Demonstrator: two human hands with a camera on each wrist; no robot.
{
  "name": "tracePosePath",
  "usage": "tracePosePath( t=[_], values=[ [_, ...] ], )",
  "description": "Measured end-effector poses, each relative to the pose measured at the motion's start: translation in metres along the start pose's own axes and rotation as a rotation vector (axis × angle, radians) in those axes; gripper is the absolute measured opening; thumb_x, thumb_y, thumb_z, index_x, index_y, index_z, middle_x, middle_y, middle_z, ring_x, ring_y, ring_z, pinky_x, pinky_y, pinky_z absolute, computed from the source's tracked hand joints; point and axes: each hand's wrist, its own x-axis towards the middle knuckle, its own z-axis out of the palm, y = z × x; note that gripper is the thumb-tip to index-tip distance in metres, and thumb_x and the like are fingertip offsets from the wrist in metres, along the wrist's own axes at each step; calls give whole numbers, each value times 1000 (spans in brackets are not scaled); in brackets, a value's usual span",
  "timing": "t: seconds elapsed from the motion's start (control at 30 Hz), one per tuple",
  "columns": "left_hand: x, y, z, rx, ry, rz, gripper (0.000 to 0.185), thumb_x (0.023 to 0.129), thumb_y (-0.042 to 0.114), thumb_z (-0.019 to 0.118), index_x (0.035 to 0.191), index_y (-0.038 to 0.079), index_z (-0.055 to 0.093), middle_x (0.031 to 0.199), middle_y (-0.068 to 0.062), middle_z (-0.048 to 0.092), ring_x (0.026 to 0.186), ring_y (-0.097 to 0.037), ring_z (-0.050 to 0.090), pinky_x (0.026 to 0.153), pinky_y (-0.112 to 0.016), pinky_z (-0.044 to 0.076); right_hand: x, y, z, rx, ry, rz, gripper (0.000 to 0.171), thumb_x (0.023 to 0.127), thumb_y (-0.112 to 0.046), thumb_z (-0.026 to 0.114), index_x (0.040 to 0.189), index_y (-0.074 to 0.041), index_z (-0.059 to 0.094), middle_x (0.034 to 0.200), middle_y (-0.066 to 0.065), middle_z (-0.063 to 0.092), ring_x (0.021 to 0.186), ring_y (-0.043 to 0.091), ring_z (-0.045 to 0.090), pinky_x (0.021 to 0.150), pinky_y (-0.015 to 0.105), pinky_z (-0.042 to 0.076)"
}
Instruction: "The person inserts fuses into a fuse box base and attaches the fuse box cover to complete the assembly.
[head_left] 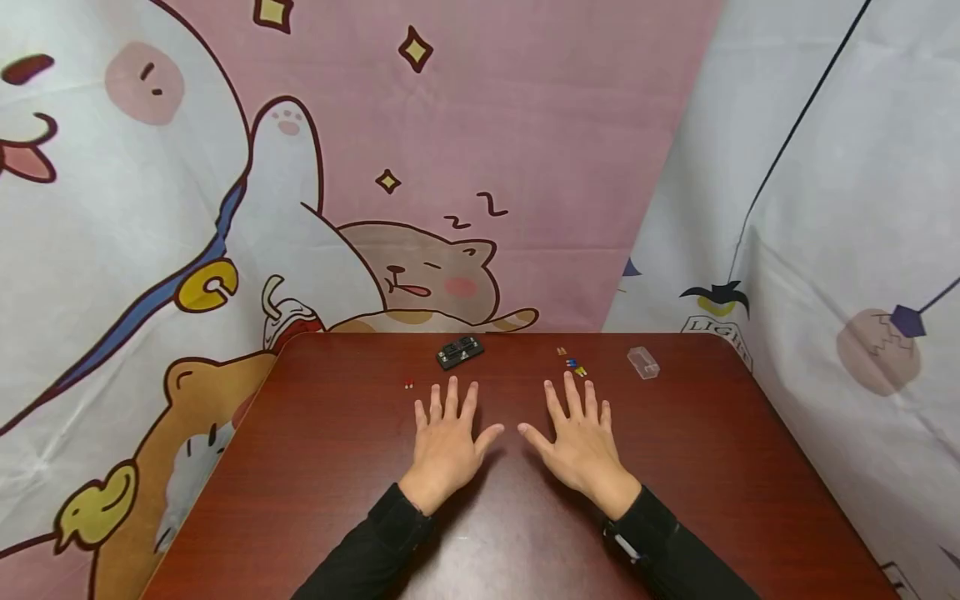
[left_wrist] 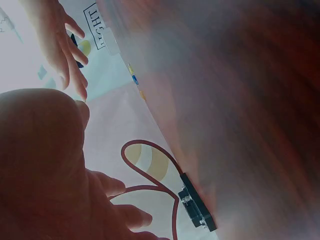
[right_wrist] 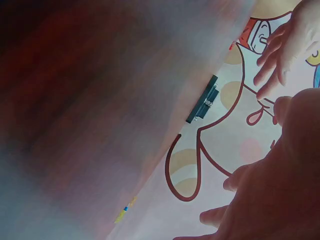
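My left hand (head_left: 445,450) is held over the table with its fingers spread and nothing in it. Mirroring it, my right hand (head_left: 583,454) is spread and holds nothing; both wrist views show the hands raised off the tabletop. Beyond the left fingertips lies a black block (head_left: 460,352) with dark raised parts and shiny metal bits on top. Small red pieces (head_left: 408,384) lie to that hand's left. Just past the right fingers are tiny yellow pieces (head_left: 580,372), blue pieces (head_left: 572,362) and orange-tan pieces (head_left: 561,351). Farther right sits a clear plastic box (head_left: 643,362).
The reddish-brown wooden table (head_left: 337,467) has rounded far corners. Behind it hangs a pink cartoon cloth (head_left: 540,150), and a white printed cloth (head_left: 825,208) hangs at the right. Black sleeves (head_left: 367,546) cover both forearms.
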Motion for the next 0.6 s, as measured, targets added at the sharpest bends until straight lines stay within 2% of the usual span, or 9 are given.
tracePosePath(
  t=[0.23, 0.33, 0.4, 0.47, 0.53, 0.6],
  values=[
    [3, -3, 0, 0, 11, 7, 88, 108, 74, 47, 176, 19, 32, 183, -22, 23, 169, -52, 21, 131, -77, 19, 6, -1, 1, -11, -4, -2, 103, 101, -91, 32, 178, -24, 21, 188, 15, 6, 172, 52, 5, 130, 80, 14],
    [6, -4, -1, 14, 25, 7, 88, 108, 72, 51, 174, 17, 35, 183, -23, 24, 167, -54, 25, 130, -76, 23, 10, -1, -2, -8, -2, -21, 99, 104, -85, 42, 178, -21, 25, 187, 18, 11, 171, 54, 9, 129, 81, 17],
    [9, -6, -2, 38, 40, 9, 87, 107, 70, 56, 173, 16, 39, 181, -24, 28, 164, -54, 33, 128, -75, 29, 14, -2, -5, -4, -1, -44, 95, 105, -77, 53, 175, -17, 33, 185, 21, 17, 169, 57, 14, 128, 82, 19],
    [14, -9, -3, 65, 68, 15, 83, 106, 66, 62, 168, 12, 48, 176, -26, 38, 157, -53, 45, 124, -72, 39, 19, -3, -9, -5, -2, -71, 89, 105, -68, 63, 171, -12, 42, 182, 24, 25, 166, 58, 21, 128, 80, 23],
    [19, -11, -5, 102, 104, 26, 76, 105, 62, 67, 159, 9, 59, 165, -26, 54, 144, -50, 61, 114, -65, 52, 26, -6, -12, 1, 9, -106, 79, 104, -58, 69, 163, -8, 54, 175, 27, 36, 161, 57, 32, 127, 77, 29],
    [26, -15, -6, 125, 143, 39, 64, 105, 58, 70, 141, 6, 72, 140, -25, 73, 120, -44, 76, 97, -58, 61, 35, -11, -15, 20, 30, -144, 67, 105, -51, 73, 154, -6, 64, 165, 27, 48, 152, 54, 44, 124, 73, 37]
  ],
)
